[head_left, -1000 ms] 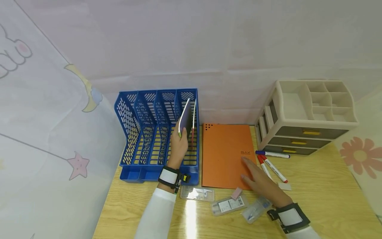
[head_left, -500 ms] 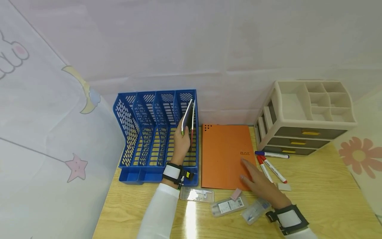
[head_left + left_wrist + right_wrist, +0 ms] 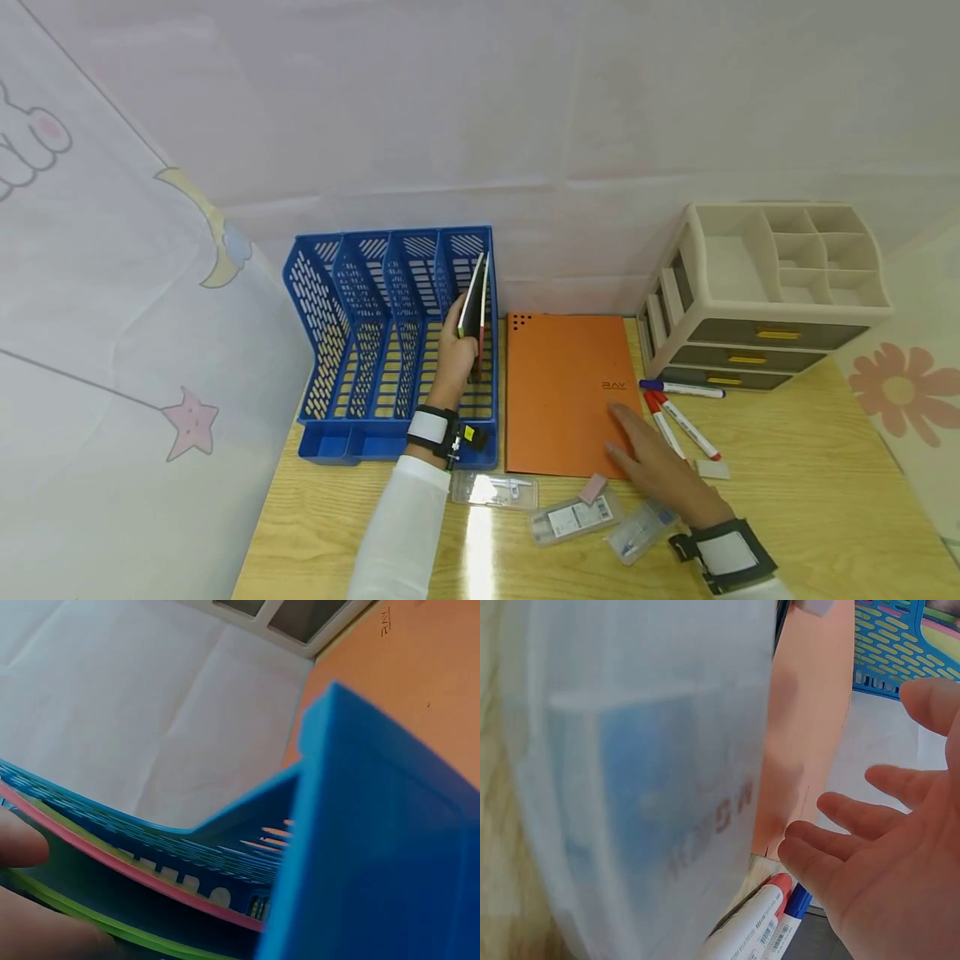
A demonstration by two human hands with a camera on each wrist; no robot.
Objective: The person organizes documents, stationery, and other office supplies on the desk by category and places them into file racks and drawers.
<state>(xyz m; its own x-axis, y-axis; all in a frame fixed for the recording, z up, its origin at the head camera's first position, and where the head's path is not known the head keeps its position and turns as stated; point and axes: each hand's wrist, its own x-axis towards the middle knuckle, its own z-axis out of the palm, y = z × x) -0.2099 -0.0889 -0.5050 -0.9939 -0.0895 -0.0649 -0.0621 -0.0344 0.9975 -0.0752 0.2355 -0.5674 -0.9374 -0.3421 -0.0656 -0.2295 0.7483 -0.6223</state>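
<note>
My left hand (image 3: 455, 354) pinches a thin green-edged book (image 3: 471, 300) that stands on edge in the rightmost slot of a blue file rack (image 3: 360, 429). Right beside it stands a pink-edged book (image 3: 150, 871), close to the rack's side wall; the two nearly meet at their tops. In the left wrist view, the fingers lie on either side of the green edge (image 3: 150, 936). My right hand (image 3: 660, 467) holds nothing. It hovers over the lower right corner of an orange folder (image 3: 566, 392) marked RAY, its fingers spread loosely in the right wrist view.
A cream drawer organiser (image 3: 795, 312) stands at the back right. Before it lie a blue marker (image 3: 686, 388) and two red-capped markers (image 3: 690, 429). Nearer me are clear plastic cases (image 3: 495, 490), a labelled case (image 3: 576, 518), a pink eraser (image 3: 593, 488) and a white eraser (image 3: 712, 470).
My left hand has shifted slightly right with the green-edged book, bringing it close against the pink-edged one. My right hand stays almost where it was.
</note>
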